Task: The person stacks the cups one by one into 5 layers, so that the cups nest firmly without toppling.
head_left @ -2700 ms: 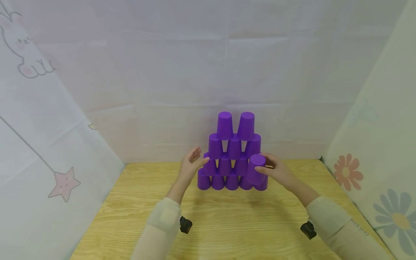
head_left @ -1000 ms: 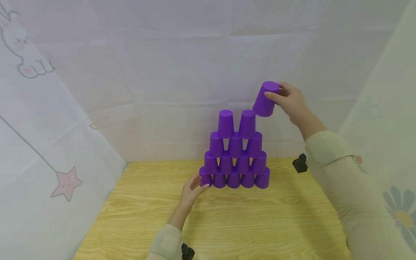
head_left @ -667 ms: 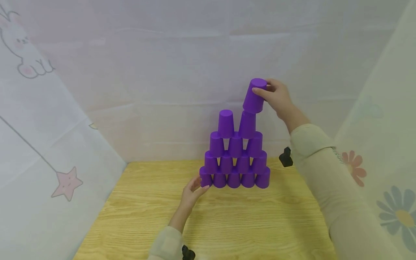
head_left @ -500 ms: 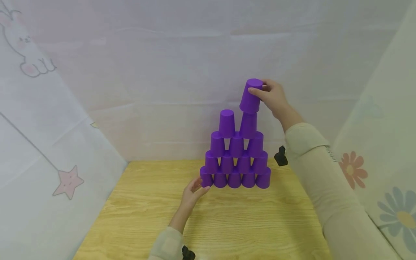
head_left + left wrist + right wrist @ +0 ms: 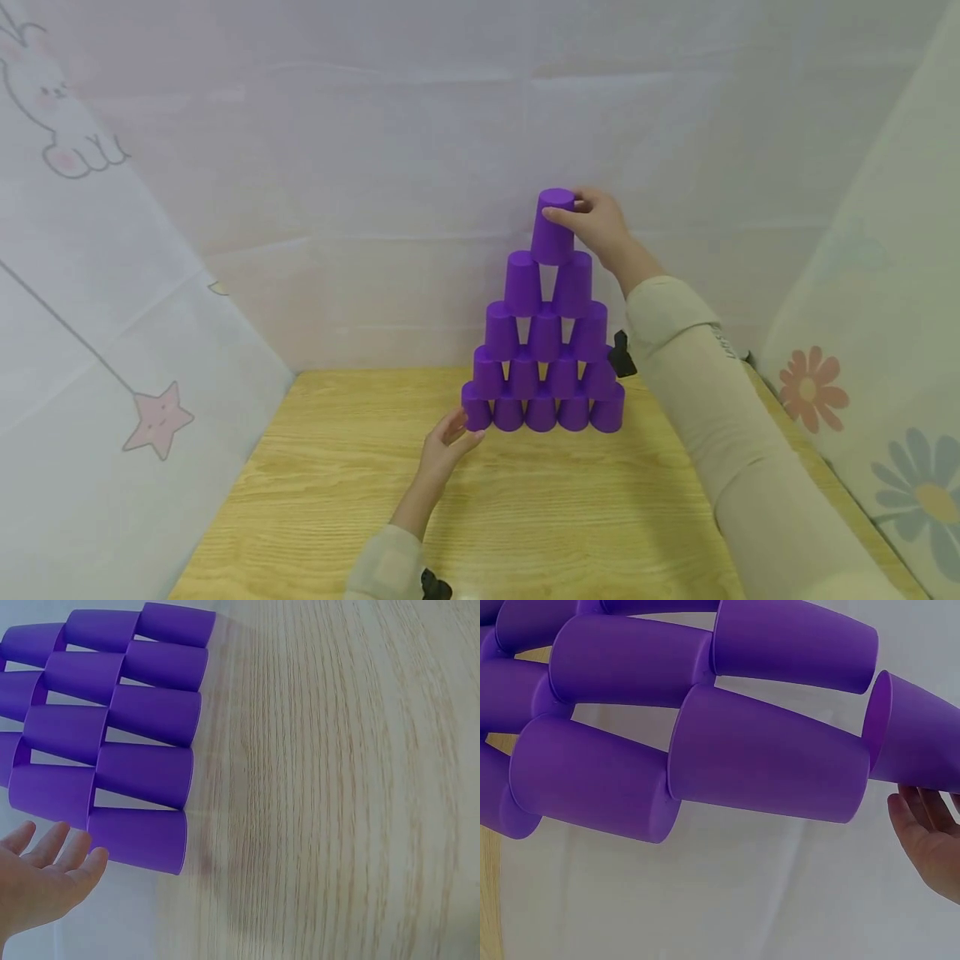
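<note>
A purple cup, upside down, is pinched by the thumb and fingers of my right hand at the top of a cup pyramid. Its rim is right at the bases of the two uppermost stacked cups, such as this cup. In the right wrist view the held cup tilts slightly, its open mouth partly showing. My left hand is low beside the bottom-left cup, thumb in front and fingers behind. The left wrist view shows its fingers loosely extended at that cup.
Four rows of inverted purple cups stand below the held one, widest at the wooden table. Close behind hangs a pale cloth wall. Side cloths carry a star print and flower prints.
My right hand has lifted the purple cup from low at the pyramid's right, then moved it left over the top gap. My left hand has lowered to the bottom row and stays there.
</note>
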`<state>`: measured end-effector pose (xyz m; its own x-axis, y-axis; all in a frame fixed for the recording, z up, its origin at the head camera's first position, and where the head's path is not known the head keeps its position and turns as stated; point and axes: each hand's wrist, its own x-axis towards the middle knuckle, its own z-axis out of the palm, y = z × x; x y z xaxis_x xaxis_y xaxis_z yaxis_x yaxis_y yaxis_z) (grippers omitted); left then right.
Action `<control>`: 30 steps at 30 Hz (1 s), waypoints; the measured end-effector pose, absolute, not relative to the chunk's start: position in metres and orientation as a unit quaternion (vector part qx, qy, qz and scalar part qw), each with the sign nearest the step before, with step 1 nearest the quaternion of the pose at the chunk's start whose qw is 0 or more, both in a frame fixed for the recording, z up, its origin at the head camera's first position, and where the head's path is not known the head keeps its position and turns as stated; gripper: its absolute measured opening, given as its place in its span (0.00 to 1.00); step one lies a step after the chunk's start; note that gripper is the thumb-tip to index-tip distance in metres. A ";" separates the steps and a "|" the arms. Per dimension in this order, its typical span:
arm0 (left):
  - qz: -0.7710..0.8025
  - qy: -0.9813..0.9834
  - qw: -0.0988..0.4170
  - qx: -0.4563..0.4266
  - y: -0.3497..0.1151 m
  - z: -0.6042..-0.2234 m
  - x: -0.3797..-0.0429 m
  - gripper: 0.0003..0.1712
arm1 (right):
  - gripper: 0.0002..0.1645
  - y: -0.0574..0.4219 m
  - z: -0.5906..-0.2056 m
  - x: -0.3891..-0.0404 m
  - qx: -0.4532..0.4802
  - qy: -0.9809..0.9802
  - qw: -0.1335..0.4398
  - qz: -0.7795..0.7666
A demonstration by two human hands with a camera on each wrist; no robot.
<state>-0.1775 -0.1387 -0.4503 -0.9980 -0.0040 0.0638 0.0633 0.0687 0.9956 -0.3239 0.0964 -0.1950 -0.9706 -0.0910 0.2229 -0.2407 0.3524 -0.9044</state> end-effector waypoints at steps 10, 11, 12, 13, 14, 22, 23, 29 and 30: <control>-0.681 -0.732 0.023 -0.026 -0.140 -0.451 -0.175 0.31 | 0.31 0.095 -0.196 -0.327 0.109 -0.815 0.064 0.565; -0.682 -0.730 0.023 -0.026 -0.140 -0.451 -0.175 0.32 | 0.32 0.095 -0.196 -0.327 0.109 -0.816 0.060 0.564; -0.683 -0.729 0.023 -0.025 -0.140 -0.450 -0.175 0.32 | 0.32 0.094 -0.195 -0.326 0.109 -0.819 0.058 0.561; -0.685 -0.727 0.024 -0.024 -0.140 -0.450 -0.175 0.33 | 0.32 0.094 -0.194 -0.326 0.109 -0.820 0.055 0.558; -0.687 -0.726 0.024 -0.023 -0.140 -0.449 -0.175 0.33 | 0.32 0.094 -0.194 -0.326 0.110 -0.821 0.053 0.557; -0.685 -0.728 0.018 -0.018 -0.139 -0.450 -0.172 0.33 | 0.32 0.092 -0.194 -0.325 0.114 -0.822 0.047 0.556; -0.685 -0.728 0.016 -0.017 -0.139 -0.450 -0.172 0.33 | 0.32 0.093 -0.194 -0.325 0.114 -0.822 0.046 0.556; -0.688 -0.726 0.013 -0.013 -0.139 -0.450 -0.171 0.33 | 0.35 0.096 -0.194 -0.325 0.119 -0.820 0.042 0.558; -0.689 -0.724 0.013 -0.013 -0.139 -0.450 -0.171 0.33 | 0.35 0.097 -0.194 -0.325 0.119 -0.820 0.041 0.558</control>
<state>-0.1713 -0.1394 -0.4503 -0.9993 0.0010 0.0365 0.0365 0.0500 0.9981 -0.3246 0.0971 -0.1935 -0.9684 -0.1486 0.2004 -0.2410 0.3498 -0.9053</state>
